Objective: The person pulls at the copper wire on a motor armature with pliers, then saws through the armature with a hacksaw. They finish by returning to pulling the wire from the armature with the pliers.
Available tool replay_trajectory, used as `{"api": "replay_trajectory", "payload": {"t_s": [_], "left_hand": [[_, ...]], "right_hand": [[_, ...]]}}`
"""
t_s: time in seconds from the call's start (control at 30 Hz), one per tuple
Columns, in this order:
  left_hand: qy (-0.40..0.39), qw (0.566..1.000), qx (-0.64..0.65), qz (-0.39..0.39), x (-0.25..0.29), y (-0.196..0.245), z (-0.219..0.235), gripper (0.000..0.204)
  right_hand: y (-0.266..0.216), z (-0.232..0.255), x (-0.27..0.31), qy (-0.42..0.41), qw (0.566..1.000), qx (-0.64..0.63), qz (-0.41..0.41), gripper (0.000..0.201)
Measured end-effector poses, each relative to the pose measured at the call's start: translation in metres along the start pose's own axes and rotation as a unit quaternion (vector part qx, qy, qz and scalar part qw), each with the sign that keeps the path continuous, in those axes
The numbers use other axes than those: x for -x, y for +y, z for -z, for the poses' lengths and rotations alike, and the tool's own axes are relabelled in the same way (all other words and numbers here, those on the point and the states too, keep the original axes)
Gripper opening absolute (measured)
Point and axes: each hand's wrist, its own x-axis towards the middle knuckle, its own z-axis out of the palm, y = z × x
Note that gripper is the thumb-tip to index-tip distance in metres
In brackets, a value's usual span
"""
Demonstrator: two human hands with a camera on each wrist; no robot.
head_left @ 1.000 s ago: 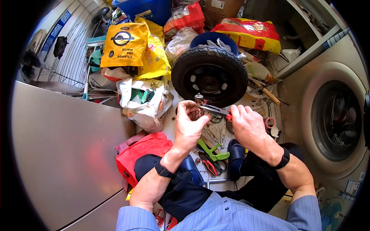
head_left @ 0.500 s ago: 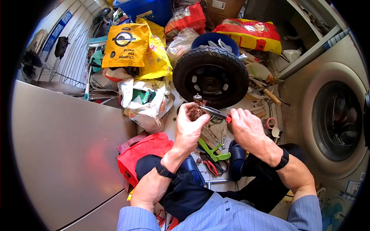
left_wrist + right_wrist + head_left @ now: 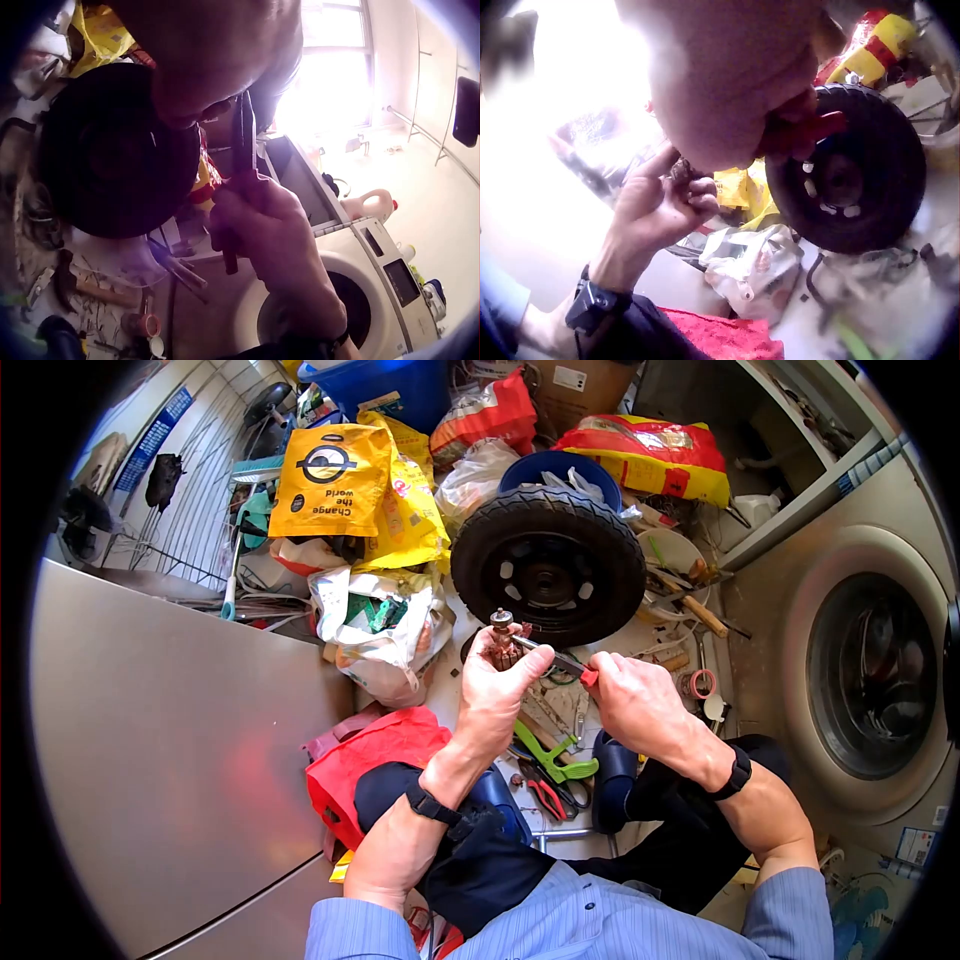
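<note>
Upright in my left hand (image 3: 492,695) I grip a small motor rotor (image 3: 502,622), with a metal shaft end on top and reddish-brown copper windings below. Thumb and fingers cover much of its lower part. My right hand (image 3: 635,695) holds a red-handled tool (image 3: 565,663) with a long, narrow metal end. The tip reaches the windings beside my left thumb. In the left wrist view, the tool's dark metal (image 3: 244,139) rises from my right fist. Its red handle (image 3: 825,127) sticks out of the right hand in the right wrist view.
Behind the hands, a black tyre on a wheel (image 3: 545,580) leans against a blue bucket (image 3: 560,468). A green-handled tool (image 3: 555,755) and red-handled pliers (image 3: 545,795) lie on the floor between the feet. A washing machine (image 3: 780,630) stands right, a white bag (image 3: 380,645) left.
The rotor has shifted slightly left and lower, and more of its top shows. My right hand has lowered slightly with the tool, whose metal end now looks narrower. The grips remain.
</note>
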Motion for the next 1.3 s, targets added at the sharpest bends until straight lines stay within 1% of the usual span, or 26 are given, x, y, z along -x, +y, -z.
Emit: {"api": "replay_trajectory", "payload": {"t_s": [0.1,0.17,0.2,0.27,0.3,0.37,0.4,0.47,0.5,0.57,0.6,0.63,0.67,0.7,0.73,0.77,0.8,0.83,0.9,0.93,1.0,1.03,1.17,1.2,1.23,1.3], "left_hand": [[0.01,1.0,0.016,-0.002,0.002,0.005,-0.003,0.041],[0.012,1.0,0.022,-0.005,0.003,0.007,-0.006,0.04],[0.013,1.0,0.028,-0.006,0.004,0.007,-0.006,0.039],[0.012,0.999,0.041,-0.006,0.004,0.008,-0.006,0.038],[0.01,0.999,0.053,-0.005,0.004,0.008,-0.006,0.037],[0.012,0.998,0.051,-0.025,0.004,0.006,-0.01,0.036],[0.015,0.998,0.049,-0.043,0.005,0.006,-0.011,0.036],[0.017,0.998,0.022,-0.053,0.004,0.007,-0.011,0.035],[0.019,0.998,-0.003,-0.062,0.003,0.008,-0.012,0.034],[0.017,0.998,-0.013,-0.056,0.003,0.014,-0.015,0.032],[0.015,0.998,-0.022,-0.051,0.003,0.015,-0.016,0.029],[0.014,0.998,-0.022,-0.051,0.003,0.015,-0.014,0.029],[0.007,1.0,-0.001,-0.017,0.003,0.015,-0.01,0.031],[0.0,1.0,0.02,0.017,0.004,0.014,-0.008,0.032],[0.0,1.0,0.02,0.018,0.004,0.014,-0.008,0.032],[-0.004,1.0,-0.021,0.002,0.003,0.015,-0.007,0.036],[-0.007,0.998,-0.061,-0.014,0.003,0.015,-0.007,0.04],[-0.006,0.998,-0.061,-0.014,0.002,0.013,-0.006,0.04],[-0.002,0.98,-0.18,-0.09,0.003,0.007,-0.003,0.047],[-0.006,0.98,-0.183,-0.083,0.004,0.008,-0.003,0.053],[0.006,0.973,-0.207,-0.101,0.002,0.006,0.001,0.053],[0.018,0.966,-0.23,-0.118,0.001,0.004,0.003,0.054],[0.03,0.953,-0.269,-0.135,-0.002,-0.001,0.004,0.054],[0.026,0.935,-0.321,-0.148,-0.002,-0.003,0.003,0.054],[0.023,0.914,-0.373,-0.16,-0.002,-0.005,0.003,0.054],[0.023,0.916,-0.373,-0.144,-0.003,-0.007,0.003,0.053]], "right_hand": [[-0.005,0.009,0.0,-0.015,0.999,-0.034,-0.018,0.016],[-0.007,0.014,0.002,-0.046,0.992,-0.116,-0.026,0.019],[-0.008,0.014,0.002,-0.046,0.992,-0.116,-0.024,0.019],[-0.01,0.016,0.003,-0.076,0.975,-0.202,-0.049,0.022],[-0.012,0.018,0.003,-0.077,0.975,-0.202,-0.049,0.022],[-0.017,0.024,0.001,-0.142,0.93,-0.316,-0.124,0.022],[-0.02,0.026,-0.001,-0.143,0.929,-0.318,-0.122,0.022],[-0.022,0.03,-0.003,-0.21,0.858,-0.42,-0.209,0.023],[-0.021,0.03,-0.004,-0.21,0.858,-0.42,-0.209,0.023],[-0.017,0.025,-0.002,-0.181,0.889,-0.387,-0.166,0.022],[-0.013,0.02,-0.001,-0.18,0.889,-0.386,-0.168,0.022],[-0.008,0.013,0.001,-0.129,0.942,-0.29,-0.109,0.021],[-0.005,0.009,0.002,-0.075,0.978,-0.189,-0.049,0.02],[-0.004,0.01,0.002,-0.075,0.978,-0.19,-0.05,0.02],[-0.004,0.011,0.001,-0.053,0.987,-0.149,-0.037,0.018],[-0.004,0.012,0.001,-0.03,0.994,-0.107,-0.024,0.016],[-0.003,0.01,0.002,-0.03,0.994,-0.107,-0.023,0.016],[-0.002,0.007,0.003,-0.016,0.997,-0.08,-0.018,0.016],[-0.002,0.004,0.005,0.0,0.998,-0.056,-0.017,0.015],[-0.003,0.006,0.006,-0.01,0.998,-0.046,-0.034,0.016],[-0.003,0.009,0.006,-0.02,0.998,-0.035,-0.049,0.017],[-0.002,0.01,0.006,-0.018,0.998,-0.027,-0.048,0.017],[-0.001,0.01,0.005,-0.01,0.999,-0.013,-0.03,0.018],[-0.001,0.008,0.005,-0.01,0.999,-0.013,-0.032,0.018],[0.001,0.005,0.005,0.008,1.0,-0.008,-0.015,0.017],[0.002,0.001,0.008,0.027,1.0,-0.003,0.0,0.017]]}}
